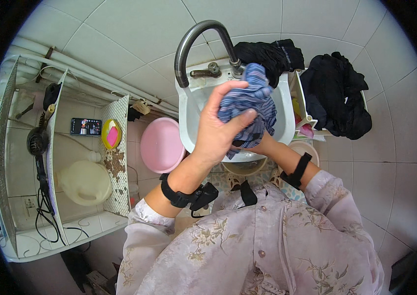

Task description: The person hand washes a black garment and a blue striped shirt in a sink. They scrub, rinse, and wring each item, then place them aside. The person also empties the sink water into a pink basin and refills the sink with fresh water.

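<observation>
A bunched blue striped cloth point(247, 105) is held above the white washbasin point(190, 138). My left hand point(217, 123) grips it from the left, thumb and fingers spread around its near side. Most of my right hand point(260, 144) is hidden behind the cloth; its wrist comes in from the right and the hand seems to support the cloth from below. The curved metal faucet spout point(203, 27) arches over the basin's left part, and a faint stream appears to fall from it. Behind it sits the faucet handle point(212, 69).
Dark wet-looking clothing point(271, 55) lies on the basin's back right corner. More black clothing point(334, 96) covers a rack at right. A pink plastic basin point(162, 145) stands at left. The shelf unit point(116, 188) holds a phone point(86, 127), a yellow soap dish point(104, 138), a jug point(86, 182) and a hair dryer point(38, 142).
</observation>
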Motion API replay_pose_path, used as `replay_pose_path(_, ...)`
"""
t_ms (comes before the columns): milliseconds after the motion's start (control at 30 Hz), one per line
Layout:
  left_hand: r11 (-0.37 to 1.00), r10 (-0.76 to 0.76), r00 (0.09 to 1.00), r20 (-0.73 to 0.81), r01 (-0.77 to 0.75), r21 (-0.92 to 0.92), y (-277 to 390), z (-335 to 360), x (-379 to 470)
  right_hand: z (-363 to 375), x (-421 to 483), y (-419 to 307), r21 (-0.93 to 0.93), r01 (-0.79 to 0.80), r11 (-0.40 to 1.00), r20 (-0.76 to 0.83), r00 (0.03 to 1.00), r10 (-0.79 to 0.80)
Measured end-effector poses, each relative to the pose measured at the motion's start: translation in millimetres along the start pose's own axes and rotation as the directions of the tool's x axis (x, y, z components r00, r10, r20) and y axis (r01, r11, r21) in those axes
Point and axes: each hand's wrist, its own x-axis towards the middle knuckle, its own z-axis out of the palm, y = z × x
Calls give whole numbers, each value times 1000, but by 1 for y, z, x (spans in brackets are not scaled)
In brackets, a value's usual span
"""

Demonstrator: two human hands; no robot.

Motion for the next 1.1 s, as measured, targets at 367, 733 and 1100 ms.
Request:
replay_pose_path(367, 735, -89, 996, 0, 65, 675, -48, -58, -29, -78, 47, -71, 996, 53, -74, -12, 885, 465)
replay_pose_path(733, 504, 589, 808, 21, -388, 772, -112, -44, 14, -105, 71, -135, 929, -107, -354, 51, 985, -164)
replay_pose_path(1100, 741, -215, 956, -199, 292, 605, -193, -95, -34, -53, 22, 58, 876, -442, -194, 407, 462, 788)
